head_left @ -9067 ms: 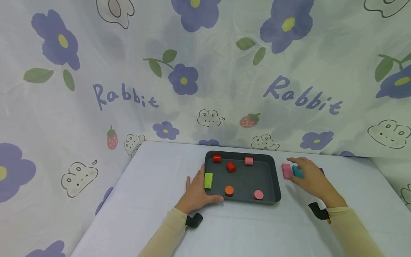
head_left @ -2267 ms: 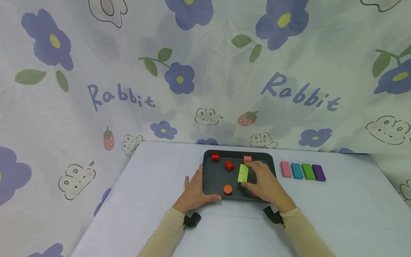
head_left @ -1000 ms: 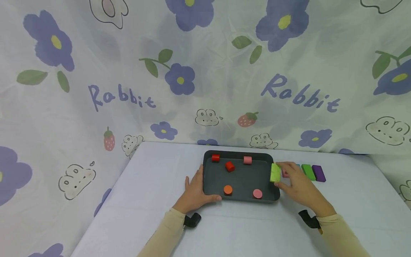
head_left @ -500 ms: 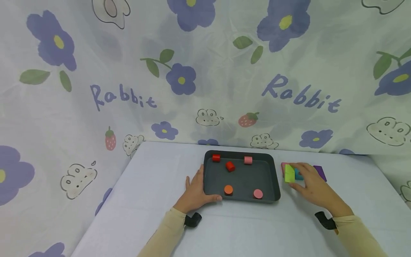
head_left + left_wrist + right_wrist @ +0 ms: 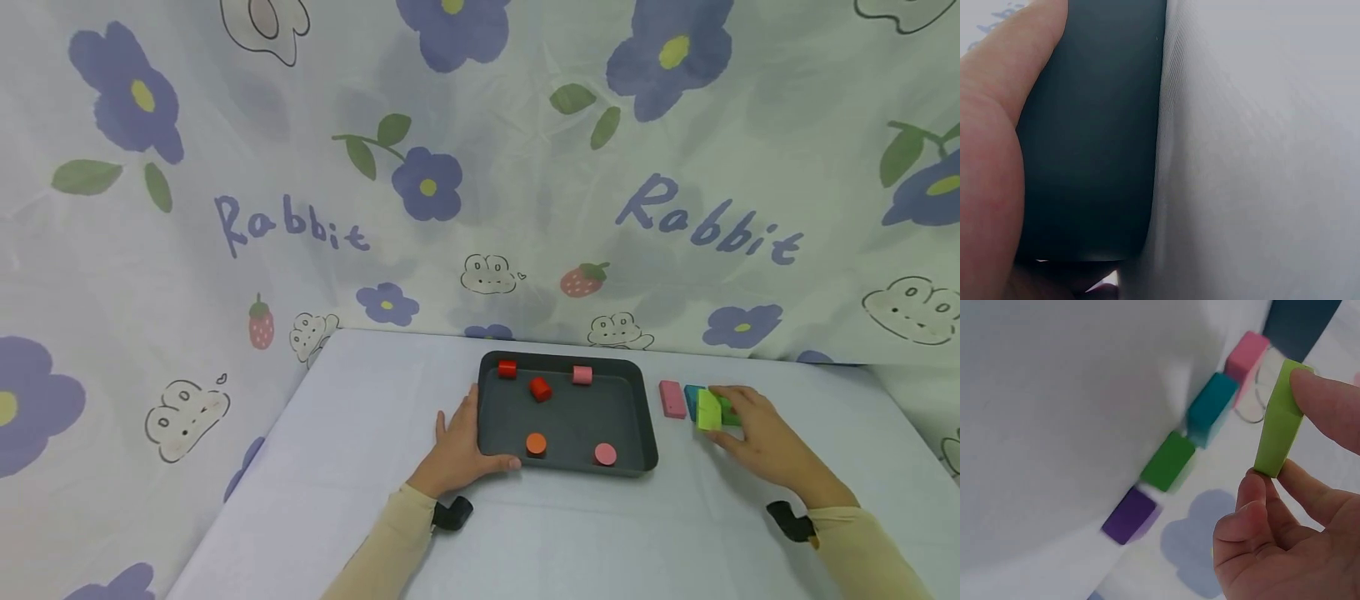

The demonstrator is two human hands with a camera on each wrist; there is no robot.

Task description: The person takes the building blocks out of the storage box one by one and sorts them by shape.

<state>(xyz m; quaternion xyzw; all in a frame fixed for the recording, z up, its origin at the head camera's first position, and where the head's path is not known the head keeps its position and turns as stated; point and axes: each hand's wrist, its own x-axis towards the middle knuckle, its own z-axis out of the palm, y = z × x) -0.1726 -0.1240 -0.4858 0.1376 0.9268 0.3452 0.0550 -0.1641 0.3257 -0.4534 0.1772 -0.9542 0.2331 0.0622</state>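
My right hand (image 5: 772, 442) pinches a lime-green rectangular block (image 5: 1280, 425) by its two ends, thumb on one and fingertips on the other. In the head view this block overlaps the blue block (image 5: 692, 400) and the green block (image 5: 731, 412) of a row right of the tray. A pink block (image 5: 672, 400) is at the row's left end; the purple block (image 5: 1130, 515) shows in the right wrist view, hidden by the hand in the head view. My left hand (image 5: 453, 454) rests against the dark grey tray (image 5: 577, 421), straight fingers along its left side, thumb at the near edge.
Inside the tray lie two red cylinders (image 5: 540, 389), a pink cylinder (image 5: 582, 376) on its side, an orange disc-topped piece (image 5: 536, 444) and a pink one (image 5: 605, 454). A patterned cloth (image 5: 510, 192) hangs behind the white table (image 5: 570, 542).
The lime-green block was at the tray's left end, then my right hand carried it rightward across the tray, past the pink block, to over the blue and green blocks. My left hand has stayed put.
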